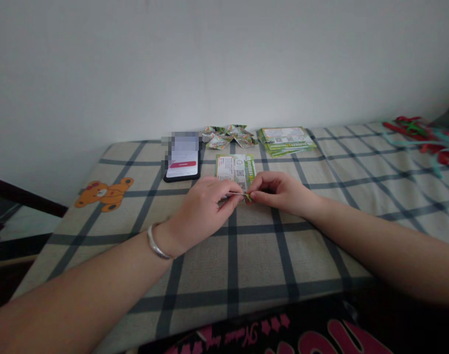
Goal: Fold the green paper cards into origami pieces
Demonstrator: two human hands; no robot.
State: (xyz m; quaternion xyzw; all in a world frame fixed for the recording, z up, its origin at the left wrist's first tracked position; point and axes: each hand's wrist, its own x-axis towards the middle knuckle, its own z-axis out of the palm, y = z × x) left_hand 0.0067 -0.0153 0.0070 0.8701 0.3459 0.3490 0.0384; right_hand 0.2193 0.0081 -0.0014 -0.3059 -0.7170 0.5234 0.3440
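Note:
A green and white printed paper sheet [227, 166] with small square codes extends behind my fingertips over the checked cloth. My left hand [205, 204], with a silver bangle at the wrist, pinches a thin paper edge between thumb and fingers. Thumb and forefinger of my right hand [278, 191] grip a narrow green bit of paper right beside it. The fingers hide how this edge joins the sheet behind. Beyond it sit several folded pieces of the same printed paper [220, 141]. A stack of flat printed sheets [288, 140] lies to their right.
A phone [182, 160] with a lit, partly blurred screen lies left of the sheet. An orange bear cutout [105, 194] is on the cloth at the left. Red, green and pale blue ribbon-like strips [423, 140] are heaped at the far right. A white wall [224, 59] rises behind the table.

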